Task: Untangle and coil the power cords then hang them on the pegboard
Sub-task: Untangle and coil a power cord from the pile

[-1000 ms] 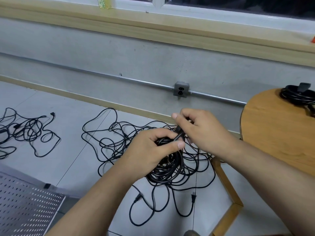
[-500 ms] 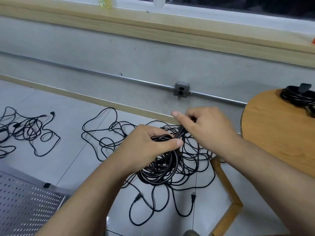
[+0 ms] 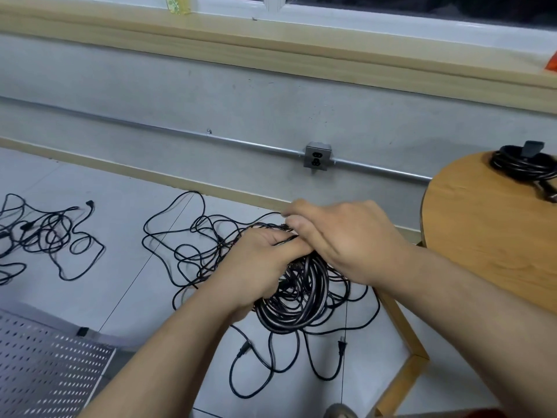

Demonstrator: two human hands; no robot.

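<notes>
Right hand (image 3: 340, 236) has dropped against left hand (image 3: 265, 263). Left fingers clench the coil (image 3: 301, 312), held above the floor (image 3: 120, 206). Right fingers curl round a strand at its top. One coiled cord (image 3: 524, 165) sits at the far edge of the table (image 3: 482, 251). Tangles (image 3: 205, 236) remain on the floor, and hanging on the pegboard (image 3: 45, 366) has apparently not begun.

A black coil of cord (image 3: 318, 285) lies over a black tangle of cords (image 3: 211, 254); the second tangle (image 3: 45, 233) is also black. The floor (image 3: 120, 206) is pale grey tile with thin dark joints. The pegboard (image 3: 45, 366) is silver-grey with rows of slots, the desk (image 3: 482, 242) is honey-brown wood grain, and the wall (image 3: 211, 95) is grey.
</notes>
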